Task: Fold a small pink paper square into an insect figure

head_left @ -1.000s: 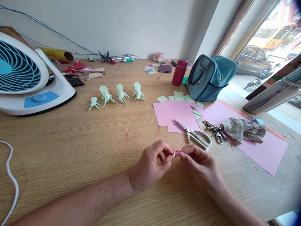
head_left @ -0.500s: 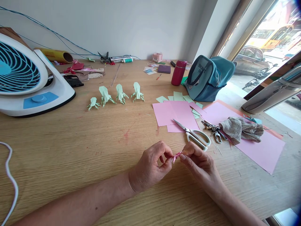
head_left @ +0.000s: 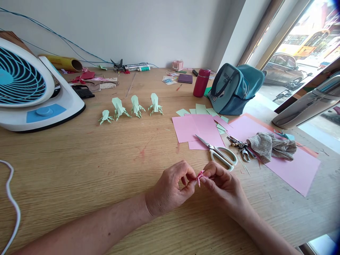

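Observation:
A small folded piece of pink paper [head_left: 199,176] is held above the front of the wooden table, with thin points sticking out of it. My left hand [head_left: 174,186] pinches its left side between thumb and forefinger. From the other side, my right hand [head_left: 225,186] grips it with thumb and fingertips, which cover part of the folds. White-handled scissors [head_left: 223,156] lie just beyond my right hand, their blades resting over pink paper sheets [head_left: 195,127]. Several pale green folded paper figures [head_left: 135,105] stand in a row farther back on the left.
A white and blue fan [head_left: 39,88] stands at the left, near a white cable [head_left: 12,198]. Keys [head_left: 243,148] and a grey cloth [head_left: 272,147] lie at the right. Behind them are a red bottle [head_left: 202,83], a blue bag [head_left: 233,88] and a steel cylinder [head_left: 305,102].
My right fingers have shifted slightly left and down along the pink paper. More of its folded points show between my hands now. My left hand has hardly moved.

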`<move>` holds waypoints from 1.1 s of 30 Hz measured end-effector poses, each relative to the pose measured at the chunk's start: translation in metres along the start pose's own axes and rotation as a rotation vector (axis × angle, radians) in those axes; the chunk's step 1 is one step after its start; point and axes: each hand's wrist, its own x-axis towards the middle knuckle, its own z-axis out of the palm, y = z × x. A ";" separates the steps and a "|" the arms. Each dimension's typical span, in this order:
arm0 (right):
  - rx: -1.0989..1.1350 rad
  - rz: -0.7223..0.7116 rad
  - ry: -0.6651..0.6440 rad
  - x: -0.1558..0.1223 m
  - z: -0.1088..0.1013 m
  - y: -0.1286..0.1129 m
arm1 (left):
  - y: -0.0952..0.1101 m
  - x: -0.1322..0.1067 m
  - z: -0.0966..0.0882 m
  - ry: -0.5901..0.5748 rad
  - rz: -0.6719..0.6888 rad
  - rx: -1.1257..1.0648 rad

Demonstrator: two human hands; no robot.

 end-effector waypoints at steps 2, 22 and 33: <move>-0.009 0.008 -0.012 0.000 0.000 -0.002 | 0.000 0.000 0.000 -0.006 -0.006 -0.015; -0.448 -0.406 0.240 -0.007 0.003 -0.006 | 0.003 0.005 -0.001 0.152 -0.004 0.054; -0.486 -0.352 0.136 -0.009 0.013 -0.010 | 0.005 0.002 -0.004 0.027 0.174 0.176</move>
